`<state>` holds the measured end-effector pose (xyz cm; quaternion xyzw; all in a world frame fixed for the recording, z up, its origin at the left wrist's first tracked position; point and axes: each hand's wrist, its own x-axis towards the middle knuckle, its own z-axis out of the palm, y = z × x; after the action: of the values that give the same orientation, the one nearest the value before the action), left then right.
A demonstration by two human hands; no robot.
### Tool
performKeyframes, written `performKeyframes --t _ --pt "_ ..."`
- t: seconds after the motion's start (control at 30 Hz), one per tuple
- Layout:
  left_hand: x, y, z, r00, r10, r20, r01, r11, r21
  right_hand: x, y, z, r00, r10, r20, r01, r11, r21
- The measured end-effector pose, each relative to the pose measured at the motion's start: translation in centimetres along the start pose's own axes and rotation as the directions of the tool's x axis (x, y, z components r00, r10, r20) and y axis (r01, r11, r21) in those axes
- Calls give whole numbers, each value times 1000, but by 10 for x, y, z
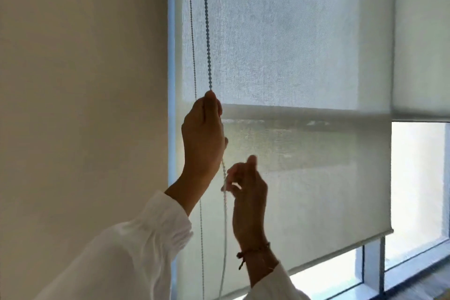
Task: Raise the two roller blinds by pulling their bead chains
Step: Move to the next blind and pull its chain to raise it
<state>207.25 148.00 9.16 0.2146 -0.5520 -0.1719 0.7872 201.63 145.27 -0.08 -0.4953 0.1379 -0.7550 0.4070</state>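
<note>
Bead chain (207, 31): two strands hung down the left edge of the near roller blind (304, 56), close to the wall (85, 80).
Left hand (203, 134): fingers curled round the right strand, which entered at the fingertips and left below the palm.
Right hand (248, 185): lower, fingers half curled at the same strand; hold blurred, could not tell.
Bottom rail (341, 247): bright window (418, 178) beneath.
Second roller blind (421, 31): right, ended higher.

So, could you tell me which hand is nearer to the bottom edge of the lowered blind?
The right hand. It holds the chain lower down, a little above the bottom edge; the left hand grips the chain higher up, farther from it.
</note>
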Motion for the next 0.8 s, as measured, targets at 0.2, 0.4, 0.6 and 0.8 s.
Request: performKeyframes --t 0.2,0.4,0.6,0.8 --pt "-39 -51 -28 1000 -19 -8 20 980 196 52 -51 11 981 57 184 -75 993 91" --pt "-73 -73 -27 993 93 72 -112 934 340 67 -74 58 963 84 256 -95 995 31" --pt "-75 -80 -48 982 -4 189 -75 908 412 57 -63 78 984 -177 3 172 952 -252" --pt "-49 -62 -55 934 -327 142 294 933 209 41 -42 54 975 -223 22 224 961 -160"
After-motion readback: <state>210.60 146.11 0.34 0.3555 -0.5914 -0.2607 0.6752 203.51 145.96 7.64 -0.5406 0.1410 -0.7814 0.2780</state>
